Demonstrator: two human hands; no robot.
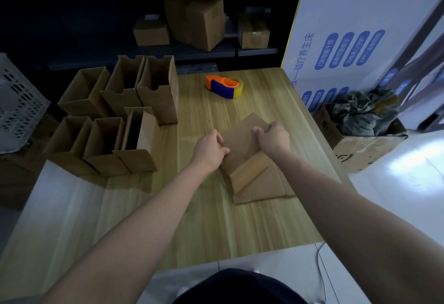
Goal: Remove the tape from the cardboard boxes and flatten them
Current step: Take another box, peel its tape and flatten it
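A small brown cardboard box [240, 146] lies collapsed near the middle of the wooden table [216, 226], one flap [249, 174] sticking up toward me. It rests on a flattened piece of cardboard [269, 190]. My left hand [211, 150] grips the box's left edge with curled fingers. My right hand [272, 136] grips its right far edge, thumb on top. Several open upright cardboard boxes [115, 116] stand in rows on the table's left part.
An orange and blue tape dispenser [223, 85] lies at the table's far side. Behind it, dark shelves hold closed boxes [195, 21]. A white crate [16, 104] stands at left. A big white printed carton [360, 27] and a floor box with cloth [360, 130] are at right.
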